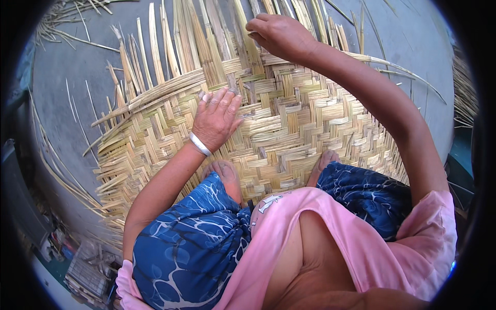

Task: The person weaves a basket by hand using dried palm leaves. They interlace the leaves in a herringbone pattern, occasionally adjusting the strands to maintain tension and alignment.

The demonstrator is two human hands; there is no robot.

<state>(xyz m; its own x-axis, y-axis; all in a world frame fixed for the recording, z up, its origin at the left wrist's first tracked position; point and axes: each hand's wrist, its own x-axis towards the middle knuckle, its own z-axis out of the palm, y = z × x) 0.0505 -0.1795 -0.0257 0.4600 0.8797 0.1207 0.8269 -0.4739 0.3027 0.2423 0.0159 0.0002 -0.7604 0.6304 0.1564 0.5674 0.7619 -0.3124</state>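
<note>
A woven mat of pale split-reed strips [289, 121] lies under me, in a slanting twill pattern. Loose strip ends [155, 51] fan out from its far edge. My left hand [216, 118], a white bangle at the wrist, lies palm down on the weave with fingers stretched out, beside a bundle of crosswise strips [160, 93]. Farther away and to the right, my right hand [284, 37] has its fingers closed around an upright reed strip [250, 49] at the far edge. Its fingertips are partly hidden.
My bare feet [225, 178] rest on the mat's near part. Thin reed pieces lie on the grey floor [67, 64], with a heap of them [51, 23] at the far left. A stack of stalks [465, 88] stands at the right. A wire crate [89, 268] sits at the lower left.
</note>
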